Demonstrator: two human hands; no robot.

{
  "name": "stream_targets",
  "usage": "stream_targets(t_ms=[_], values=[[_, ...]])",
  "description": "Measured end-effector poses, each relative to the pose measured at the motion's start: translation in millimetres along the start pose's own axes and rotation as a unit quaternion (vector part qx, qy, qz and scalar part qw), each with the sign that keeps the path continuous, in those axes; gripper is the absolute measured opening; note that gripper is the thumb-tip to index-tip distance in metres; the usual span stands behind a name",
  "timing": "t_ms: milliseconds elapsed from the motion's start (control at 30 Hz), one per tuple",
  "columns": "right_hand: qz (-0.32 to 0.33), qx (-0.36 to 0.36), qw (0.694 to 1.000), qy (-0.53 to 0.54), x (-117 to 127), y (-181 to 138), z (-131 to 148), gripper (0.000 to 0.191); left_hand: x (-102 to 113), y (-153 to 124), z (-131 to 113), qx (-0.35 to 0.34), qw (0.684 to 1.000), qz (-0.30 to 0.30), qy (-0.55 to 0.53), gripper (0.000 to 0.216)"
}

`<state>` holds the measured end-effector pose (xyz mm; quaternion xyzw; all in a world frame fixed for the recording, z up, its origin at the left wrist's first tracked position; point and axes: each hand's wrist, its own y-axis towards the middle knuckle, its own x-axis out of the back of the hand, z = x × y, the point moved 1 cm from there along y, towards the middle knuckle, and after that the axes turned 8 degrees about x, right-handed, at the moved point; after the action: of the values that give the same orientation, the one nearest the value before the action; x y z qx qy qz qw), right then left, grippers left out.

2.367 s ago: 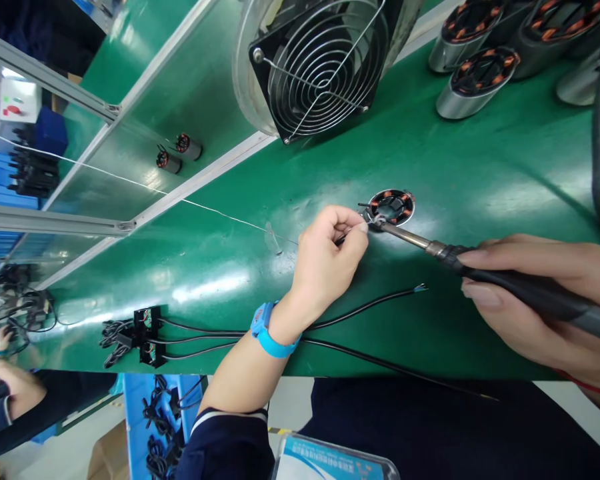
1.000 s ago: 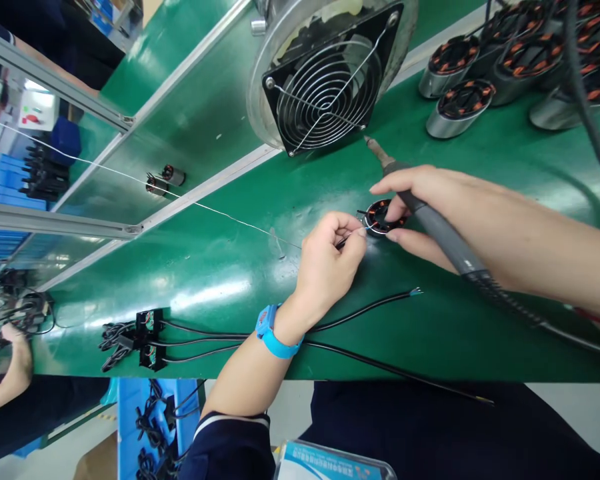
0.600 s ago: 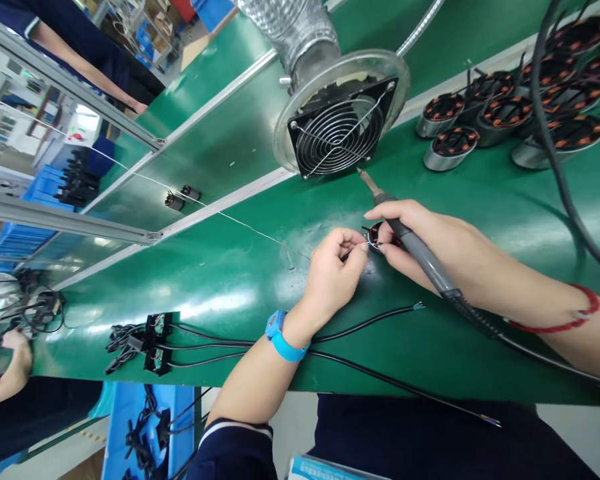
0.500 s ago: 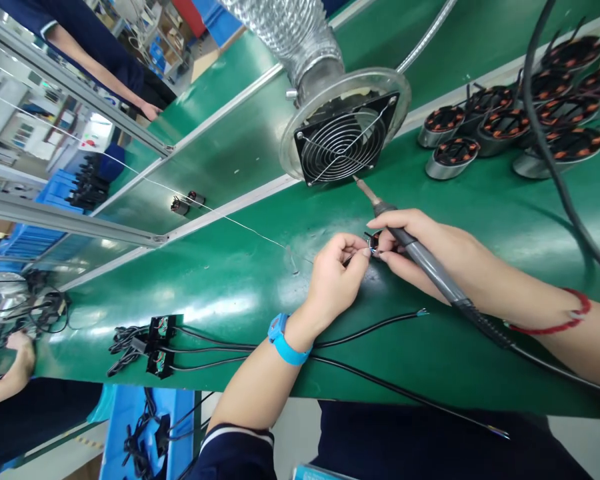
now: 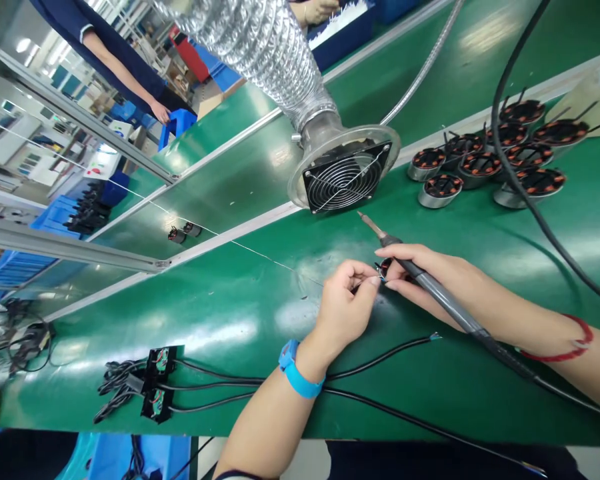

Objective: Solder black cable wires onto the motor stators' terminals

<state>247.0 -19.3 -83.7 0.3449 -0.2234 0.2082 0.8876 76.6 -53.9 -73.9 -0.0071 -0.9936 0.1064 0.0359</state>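
Note:
My left hand (image 5: 347, 303) is closed in a pinch on a thin wire (image 5: 378, 276), beside a small dark round part with copper-orange windings (image 5: 385, 267). My right hand (image 5: 430, 273) is wrapped round a soldering iron (image 5: 447, 303), with its bare tip pointing up and left, away from the part. The thumb and fingertips of the right hand also touch the round part, which they mostly hide. A thin pale strand (image 5: 265, 255), which looks like solder wire, runs from the upper left down to my left hand. Black cables (image 5: 380, 365) pass beneath my left wrist, their stripped ends to the right.
A fume-extractor fan (image 5: 347, 180) on a foil duct (image 5: 275, 60) stands ahead. Several metal-ringed motor stators (image 5: 440, 190) are grouped at the right, behind a hanging black cable (image 5: 510, 167). Open black boxes with circuit boards (image 5: 157, 383) lie left. Co-workers' hands (image 5: 161, 112) show beyond.
The camera view has shifted, so the bench and my hands sit lower in it. The iron's tip now appears farther from the fan. Both hands keep their hold.

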Motion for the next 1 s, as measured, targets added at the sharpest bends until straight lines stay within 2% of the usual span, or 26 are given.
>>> stream_targets(t_ms=[100,267,367,533,667,1000], values=[[-0.035,0.022,0.999,-0.022,-4.8,-2.5,-0.1,0.029,1.2,0.9,-0.3,0.008,1.000,0.015,-0.003,0.016],[-0.024,0.064,0.995,-0.069,-6.6,-3.6,1.2,0.033,4.1,1.4,1.6,0.023,1.000,0.011,-0.001,0.019],[-0.027,0.052,0.996,-0.072,-3.9,-5.2,0.7,0.037,4.2,2.2,3.0,0.022,1.000,0.004,-0.005,0.020],[-0.034,0.065,0.995,-0.068,-1.6,-5.0,0.2,0.029,3.2,4.5,4.4,0.016,1.000,0.004,-0.006,0.018],[-0.037,0.047,0.997,-0.053,-6.0,-2.2,0.8,0.028,4.2,5.4,3.0,0.002,1.000,0.000,0.017,0.014],[-0.025,0.035,0.999,-0.020,-7.5,0.3,-0.7,0.036,7.7,8.3,-1.1,0.034,0.999,-0.006,-0.028,0.028]])
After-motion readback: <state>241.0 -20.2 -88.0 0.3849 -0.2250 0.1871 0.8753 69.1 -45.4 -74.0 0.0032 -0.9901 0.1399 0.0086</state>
